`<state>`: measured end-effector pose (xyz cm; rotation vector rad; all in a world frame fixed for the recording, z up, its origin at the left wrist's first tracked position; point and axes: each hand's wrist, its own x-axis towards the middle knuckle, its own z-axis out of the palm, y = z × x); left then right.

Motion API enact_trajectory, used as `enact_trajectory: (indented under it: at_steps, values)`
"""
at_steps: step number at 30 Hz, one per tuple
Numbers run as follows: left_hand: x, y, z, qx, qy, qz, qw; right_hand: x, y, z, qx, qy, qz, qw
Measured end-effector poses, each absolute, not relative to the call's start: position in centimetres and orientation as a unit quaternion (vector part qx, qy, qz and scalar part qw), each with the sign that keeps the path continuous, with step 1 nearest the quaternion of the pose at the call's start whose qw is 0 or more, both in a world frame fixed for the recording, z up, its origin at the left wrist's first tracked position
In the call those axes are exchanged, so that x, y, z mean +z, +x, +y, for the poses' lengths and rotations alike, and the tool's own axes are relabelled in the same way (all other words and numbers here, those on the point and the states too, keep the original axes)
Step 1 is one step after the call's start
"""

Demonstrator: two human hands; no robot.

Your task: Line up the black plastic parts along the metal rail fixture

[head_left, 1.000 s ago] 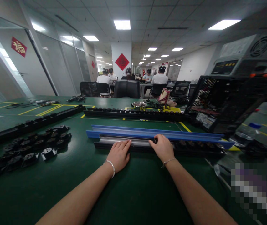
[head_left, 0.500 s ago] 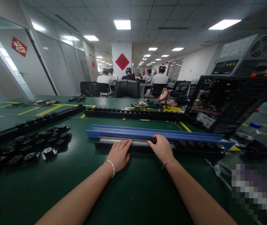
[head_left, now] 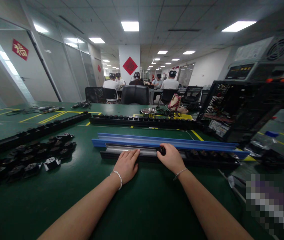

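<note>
Left hand (head_left: 127,166) lies flat, holding nothing, on the black rail (head_left: 148,159); right hand (head_left: 173,158) is pinching a black socket (head_left: 162,150) at that rail, just off centre toward 5 o'clock. Red sign (head_left: 20,49) at 10 reads 福; computer label (head_left: 239,71) at 2's too small.

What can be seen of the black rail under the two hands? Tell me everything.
The black rail is a long, straight channel with a shiny grey inside; its material is unclear. It lies crosswise on the green table, just nearer than the blue rail. Dark parts line its right stretch. The left hand rests fingers on it; the right hand holds a small black part at it. The hands hide some of its near wall.
</note>
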<state>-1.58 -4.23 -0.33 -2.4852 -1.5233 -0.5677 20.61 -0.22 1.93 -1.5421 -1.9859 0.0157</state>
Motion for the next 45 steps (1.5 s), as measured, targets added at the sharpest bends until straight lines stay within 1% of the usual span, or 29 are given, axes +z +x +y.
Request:
enact_trajectory:
  at_steps: [6,10,12,15,18,25,33,45]
  values:
    - [-0.3,-1.6,-4.3,-0.192,-0.833,-0.513,0.078,2.5,21.7,-0.2,0.022,-0.556,-0.782,0.280]
    - [-0.3,-1.6,-4.5,-0.197,-0.820,-0.531,0.088,2.5,22.4,-0.3,0.005,-0.534,-0.798,0.279]
    - [-0.3,-1.6,-4.5,-0.201,-0.804,-0.550,0.098,2.6,22.6,-0.4,0.004,-0.554,-0.786,0.274]
    - [-0.3,-1.7,-4.5,-0.202,-0.792,-0.567,0.104,2.8,22.5,-0.5,0.017,-0.599,-0.765,0.236]
    - [-0.4,-1.8,-4.5,-0.199,-0.795,-0.564,0.106,3.0,22.5,-0.5,0.026,-0.608,-0.765,0.211]
    - [-0.3,-1.8,-4.4,-0.193,-0.796,-0.562,0.111,2.9,22.5,-0.5,0.019,-0.595,-0.773,0.218]
    - [-0.2,-1.7,-4.5,-0.190,-0.795,-0.565,0.112,3.2,21.8,-0.7,0.015,-0.595,-0.780,0.193]
    - [-0.1,-1.7,-4.4,-0.180,-0.798,-0.562,0.125,2.8,21.7,-0.5,0.008,-0.583,-0.791,0.186]
